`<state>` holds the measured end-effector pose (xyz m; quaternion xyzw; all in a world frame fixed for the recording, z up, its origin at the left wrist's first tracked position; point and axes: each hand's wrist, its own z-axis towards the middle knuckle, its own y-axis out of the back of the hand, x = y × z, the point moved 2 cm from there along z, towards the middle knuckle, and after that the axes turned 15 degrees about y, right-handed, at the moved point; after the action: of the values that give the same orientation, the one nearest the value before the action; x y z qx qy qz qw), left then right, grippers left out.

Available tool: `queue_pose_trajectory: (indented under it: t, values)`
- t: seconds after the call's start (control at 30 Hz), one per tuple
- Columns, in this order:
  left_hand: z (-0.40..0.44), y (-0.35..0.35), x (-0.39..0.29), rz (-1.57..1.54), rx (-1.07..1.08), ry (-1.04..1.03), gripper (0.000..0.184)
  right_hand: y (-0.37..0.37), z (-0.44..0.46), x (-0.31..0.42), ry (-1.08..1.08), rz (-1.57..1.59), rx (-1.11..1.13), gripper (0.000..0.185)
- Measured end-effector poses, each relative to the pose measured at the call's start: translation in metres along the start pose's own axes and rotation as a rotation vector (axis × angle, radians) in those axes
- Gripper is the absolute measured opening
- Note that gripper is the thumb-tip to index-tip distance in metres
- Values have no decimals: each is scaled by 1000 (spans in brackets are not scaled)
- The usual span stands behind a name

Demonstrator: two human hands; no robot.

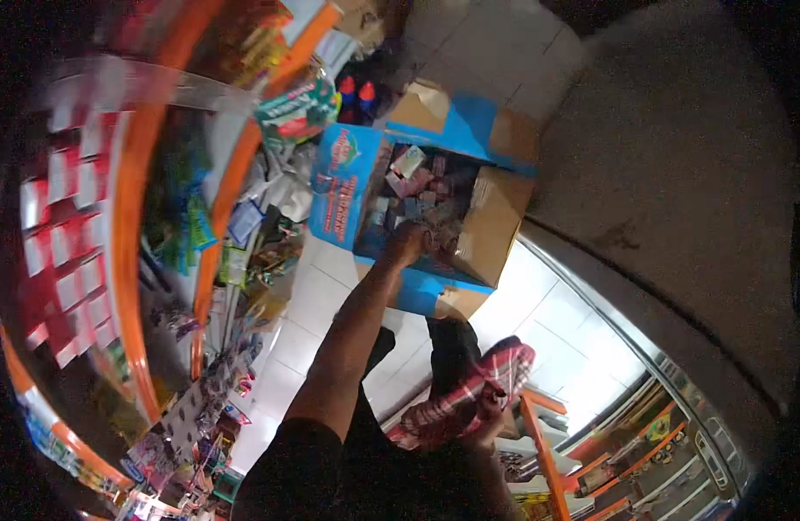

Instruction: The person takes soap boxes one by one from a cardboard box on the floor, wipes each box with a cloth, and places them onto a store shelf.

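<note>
My left hand (408,245) is resting inside the already opened box (341,187), its grip too unclear to tell, many small packs (424,182) are still lying there, and my right hand (488,417) is holding plaid cloth (502,366).

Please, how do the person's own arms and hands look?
A black sleeve ends near the left elbow; the left forearm and left hand are bare, without visible watch or glove. The right hand is too dim for details.

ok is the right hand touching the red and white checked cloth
Touching. The head view shows the right hand with its fingers closed on the red and white checked cloth.
</note>
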<state>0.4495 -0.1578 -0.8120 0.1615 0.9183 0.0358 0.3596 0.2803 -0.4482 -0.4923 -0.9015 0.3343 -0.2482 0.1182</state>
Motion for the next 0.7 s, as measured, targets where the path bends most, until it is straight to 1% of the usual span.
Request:
queue_pose_trajectory:
  t: [0.03, 0.1, 0.13, 0.2, 0.23, 0.3, 0.33, 0.4, 0.43, 0.5, 0.53, 0.6, 0.63, 0.7]
  values:
    - [38, -30, 41, -325, 147, 80, 29, 12, -2, -1, 24, -77, -20, 36]
    - [41, -28, 21, 266, -206, -50, 30, 32, -4, -2, 86, -242, -35, 33]
    - [40, -29, 11, 265, -201, -50, 30, 40, -4, -2, 112, -326, -35, 32]
    - [39, -33, 1, 609, -543, -291, 19, 53, -9, -3, 178, -505, -30, 29]
    - [39, -31, -2, 607, -540, -293, 19, 59, -11, -4, 215, -598, -17, 28]
    - [56, -28, 6, 695, -449, -158, 31, 64, -10, -3, 320, -801, 26, 26]
    - [59, -28, 7, 695, -457, -162, 31, 65, -8, -2, 390, -913, 56, 25]
    - [44, -13, -14, 402, -444, 17, 42, 68, -4, -1, 544, -1139, 119, 23]
    - [32, -5, -23, 398, -449, 12, 42, 69, -3, -1, 612, -1213, 140, 22]
    - [-2, 14, -41, 593, -548, -288, 48, 50, -2, 2, 699, -1230, 161, 20]
    - [-22, 26, -53, 597, -558, -291, 48, 33, -9, 1, 687, -1097, 142, 21]
    - [-73, 56, -81, 33, -199, -61, 45, -31, -26, 2, 668, -826, 101, 25]
    - [-105, 76, -102, 41, -228, -74, 45, -36, -21, 12, 538, -748, 41, 27]
    - [-195, 106, -143, -317, -224, -338, 45, -48, -20, 27, 266, -593, -72, 33]
